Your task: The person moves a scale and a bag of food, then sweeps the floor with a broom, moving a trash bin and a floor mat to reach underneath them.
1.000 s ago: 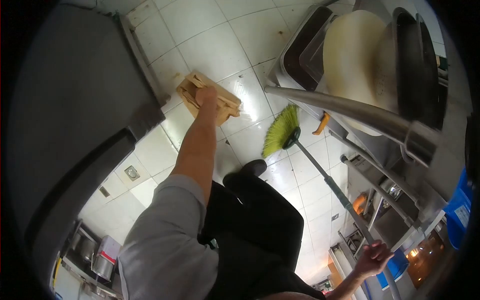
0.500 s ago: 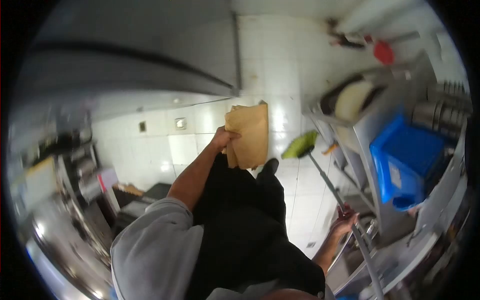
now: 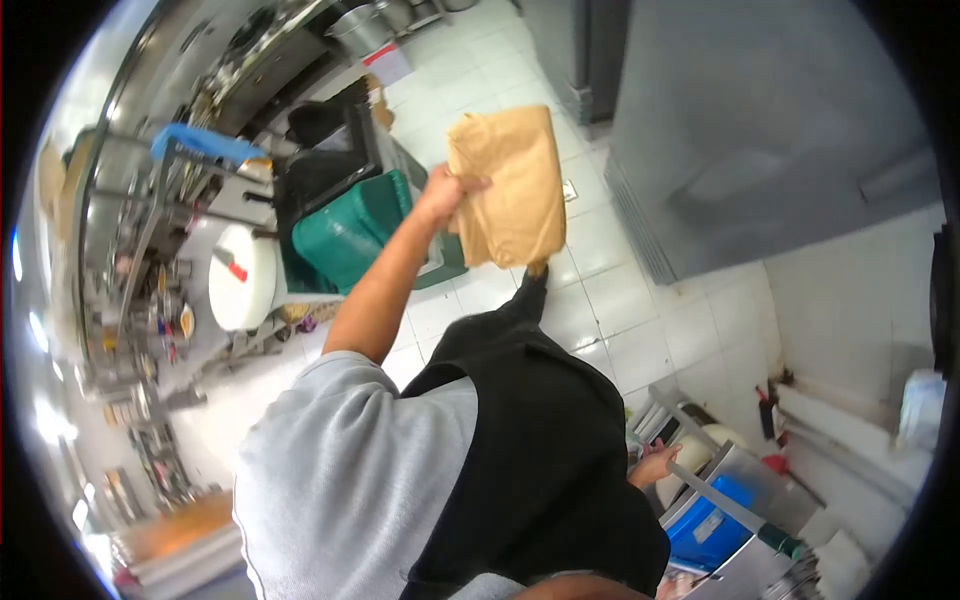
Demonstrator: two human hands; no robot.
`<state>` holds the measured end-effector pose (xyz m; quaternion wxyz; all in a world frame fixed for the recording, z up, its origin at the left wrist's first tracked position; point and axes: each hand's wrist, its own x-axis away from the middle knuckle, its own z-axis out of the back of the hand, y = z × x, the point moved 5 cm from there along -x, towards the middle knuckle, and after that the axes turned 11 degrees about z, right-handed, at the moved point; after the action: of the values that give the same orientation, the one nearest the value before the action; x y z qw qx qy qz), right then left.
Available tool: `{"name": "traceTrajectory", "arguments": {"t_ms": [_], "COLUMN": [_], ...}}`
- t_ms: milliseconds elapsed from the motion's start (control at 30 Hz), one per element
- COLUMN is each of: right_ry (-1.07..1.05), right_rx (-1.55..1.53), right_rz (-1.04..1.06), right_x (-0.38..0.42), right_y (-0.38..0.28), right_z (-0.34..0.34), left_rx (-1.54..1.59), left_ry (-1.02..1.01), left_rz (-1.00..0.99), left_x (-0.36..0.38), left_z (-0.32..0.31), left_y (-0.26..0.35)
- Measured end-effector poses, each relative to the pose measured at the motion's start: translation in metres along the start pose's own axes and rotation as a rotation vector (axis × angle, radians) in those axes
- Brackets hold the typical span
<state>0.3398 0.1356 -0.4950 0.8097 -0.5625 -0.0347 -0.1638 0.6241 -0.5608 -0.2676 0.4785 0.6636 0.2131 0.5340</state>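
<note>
My left hand [image 3: 447,196] is closed on the near edge of a folded brown paper bundle [image 3: 512,185], held out in front of me above the floor. Its fingers are partly hidden under the paper. Low on the right, my right hand [image 3: 655,466] grips the grey pole of a mop [image 3: 718,503], which slants down to the right and ends in a dark green grip. My apron and body hide the mop's head. Closest to the right hand is a metal stand with a blue plastic container [image 3: 708,527].
A green bin [image 3: 350,232] and black crates stand left of the paper. Further left, a red-handled knife [image 3: 233,264] lies on a round white board [image 3: 243,300]. A large grey cabinet [image 3: 740,140] fills the upper right. White floor tiles [image 3: 640,350] run between.
My view has swung round to the left, bringing in the green bin and white board. The paper bundle and mop have turned with me, still held; the mop's green head has gone out of sight.
</note>
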Motion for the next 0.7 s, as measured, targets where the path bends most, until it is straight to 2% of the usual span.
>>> {"name": "traceTrajectory", "arguments": {"t_ms": [200, 267, 333, 367, 433, 500, 600, 633, 700], "right_ry": [0.003, 0.015, 0.014, 0.038, 0.033, 0.053, 0.09, 0.083, 0.073], "right_rx": [0.029, 0.02, 0.01, 0.055, 0.093, 0.101, 0.127, 0.125, 0.125], "right_rz": [0.058, 0.07, 0.072, -0.075, -0.083, -0.088, -0.054, -0.05, -0.039], "right_x": [-0.012, -0.02, -0.019, -0.014, -0.007, -0.004, -0.012, -0.008, 0.007], "right_y": [-0.021, -0.027, -0.036, -0.043, -0.048, -0.047, -0.052, -0.06, -0.095], "right_z": [-0.023, -0.016, -0.018, -0.024, -0.036, -0.032, -0.024, -0.028, -0.035], "left_rx": [0.016, -0.088, -0.377, -0.438, -0.506, -0.523, -0.656, -0.62, -0.818], "left_ry": [0.493, 0.639, 0.885, 0.976, 1.087, 1.114, 1.223, 1.211, 1.235], "left_rz": [-0.402, -0.494, -0.556, -0.604, -0.678, -0.723, -0.771, -0.764, -0.594], "left_x": [0.042, 0.052, 0.064, 0.058, 0.042, 0.025, -0.008, -0.016, -0.086], "left_z": [0.181, 0.224, 0.269, 0.299, 0.359, 0.4, 0.438, 0.439, 0.511], "left_y": [0.121, 0.162, 0.21, 0.229, 0.254, 0.267, 0.254, 0.242, 0.176]}}
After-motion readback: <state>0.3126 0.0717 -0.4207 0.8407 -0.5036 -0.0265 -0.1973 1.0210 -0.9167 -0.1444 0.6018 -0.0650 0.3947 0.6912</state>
